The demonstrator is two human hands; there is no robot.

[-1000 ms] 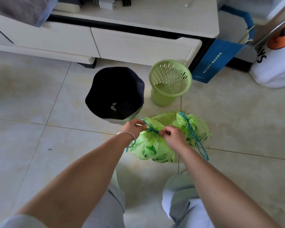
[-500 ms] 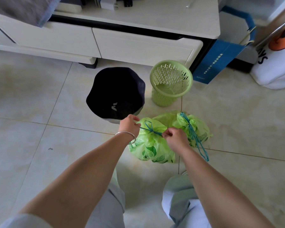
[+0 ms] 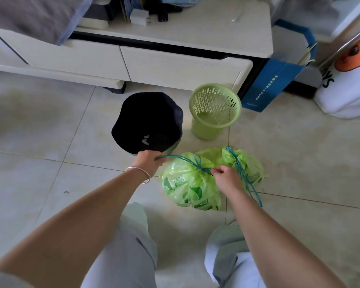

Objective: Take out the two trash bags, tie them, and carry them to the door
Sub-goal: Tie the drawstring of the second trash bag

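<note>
Nearest: near trash bag (image 3: pixel 190 188), green plastic with a leaf print, lying on the floor tiles (image 3: pixel 50 159) just ahead of the person's knees. Neck gathered and crossed by a blue drawstring (image 3: pixel 182 157).

Right hand (image 3: pixel 226 176): clenched on one drawstring end, directly beside the knot, on the bag's right shoulder.

Left hand (image 3: pixel 149 161): closed around the other drawstring end, well out to the left of the bag, near the rim of the dark bin. The cord runs taut from knot to fist, its long axis roughly left to right; the knot sits far closer to the right hand. Any further tightening would likely be an outward pull along that line.

Far trash bag (image 3: pixel 252 165): touching the near one behind and to its right, neck apparently already tied, though the knot is too small to confirm; loose cord ends trail over the tiles.

Beyond: dark bin (image 3: pixel 148 121), no liner; green basket (image 3: pixel 214 111), no liner; both just behind the bags. No door is visible, so carrying has probably not begun.
</note>
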